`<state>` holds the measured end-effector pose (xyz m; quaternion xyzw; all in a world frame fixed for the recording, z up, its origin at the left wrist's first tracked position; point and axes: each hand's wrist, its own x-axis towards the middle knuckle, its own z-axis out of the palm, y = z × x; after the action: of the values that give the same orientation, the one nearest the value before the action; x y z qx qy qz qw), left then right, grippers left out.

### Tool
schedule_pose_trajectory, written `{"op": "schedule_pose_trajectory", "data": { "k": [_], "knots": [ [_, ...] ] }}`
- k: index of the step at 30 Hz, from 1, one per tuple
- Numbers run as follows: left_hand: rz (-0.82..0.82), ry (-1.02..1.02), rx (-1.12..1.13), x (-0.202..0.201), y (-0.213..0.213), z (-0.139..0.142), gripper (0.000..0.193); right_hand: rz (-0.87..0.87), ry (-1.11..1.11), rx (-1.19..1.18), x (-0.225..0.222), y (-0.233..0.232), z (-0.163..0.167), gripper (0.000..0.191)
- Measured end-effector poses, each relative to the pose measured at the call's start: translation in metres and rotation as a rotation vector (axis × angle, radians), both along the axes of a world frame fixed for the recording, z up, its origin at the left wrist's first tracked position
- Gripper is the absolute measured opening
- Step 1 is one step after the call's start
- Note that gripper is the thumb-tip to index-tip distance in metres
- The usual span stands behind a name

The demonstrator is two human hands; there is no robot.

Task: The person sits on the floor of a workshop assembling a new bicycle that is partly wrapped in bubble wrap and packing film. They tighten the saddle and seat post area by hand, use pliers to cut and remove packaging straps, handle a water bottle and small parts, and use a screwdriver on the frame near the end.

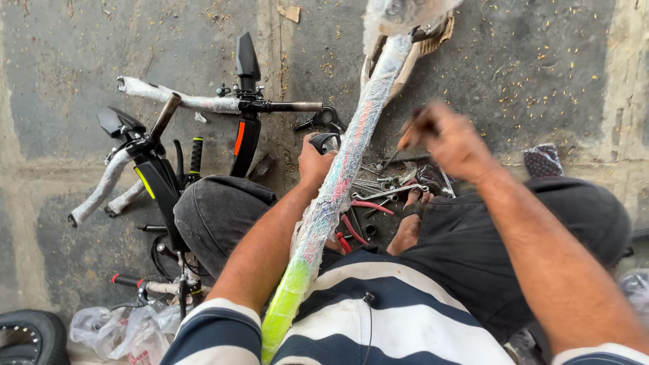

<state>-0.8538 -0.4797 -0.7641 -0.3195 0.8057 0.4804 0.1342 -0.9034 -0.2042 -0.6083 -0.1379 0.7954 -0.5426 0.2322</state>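
A long bicycle frame tube point(338, 182), wrapped in clear plastic with a bright green near end, runs from my chest up to the top of the view. My left hand point(314, 161) rests against its left side with the fingers curled around a small dark part point(325, 141). My right hand point(446, 138) hovers to the right of the tube, blurred, with fingers pinched on a thin dark tool point(403, 144). Under both hands lies a pile of wrenches and red-handled pliers point(378, 196) on the ground.
Wrapped bicycle parts, handlebars and black mudguards point(245, 101) lie on the concrete at left. A tyre point(30, 336) and plastic bags point(125, 331) sit at the lower left. My knees in dark shorts flank the tube, and a sandalled foot point(412, 220) rests by the tools.
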Motion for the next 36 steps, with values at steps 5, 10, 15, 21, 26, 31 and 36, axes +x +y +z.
{"op": "schedule_pose_trajectory", "data": {
  "k": [5, 10, 15, 21, 26, 31, 36],
  "knots": [
    [0.030, -0.044, 0.048, 0.001, 0.002, 0.019, 0.063, -0.280, 0.293, -0.099, -0.008, -0.025, 0.008, 0.046],
    [0.034, -0.011, 0.072, 0.001, 0.002, 0.023, 0.060, -0.216, 0.228, -0.212, -0.012, -0.040, -0.008, 0.043],
    [0.024, -0.015, 0.058, 0.001, 0.000, 0.017, 0.061, -0.157, 0.258, -0.239, -0.018, -0.040, -0.014, 0.043],
    [0.004, -0.019, 0.039, 0.001, -0.003, 0.006, 0.062, -0.281, 0.281, -0.236, -0.019, -0.046, -0.015, 0.040],
    [-0.015, 0.011, 0.032, 0.001, -0.007, -0.008, 0.064, -0.323, 0.445, -0.144, -0.017, -0.051, -0.014, 0.038],
    [-0.032, -0.002, 0.021, 0.001, -0.009, -0.014, 0.066, -0.321, 0.458, -0.108, -0.018, -0.053, -0.014, 0.040],
    [-0.039, -0.009, 0.019, 0.002, -0.009, -0.011, 0.066, -0.311, 0.440, -0.120, -0.019, -0.053, -0.016, 0.040]
  ]
}}
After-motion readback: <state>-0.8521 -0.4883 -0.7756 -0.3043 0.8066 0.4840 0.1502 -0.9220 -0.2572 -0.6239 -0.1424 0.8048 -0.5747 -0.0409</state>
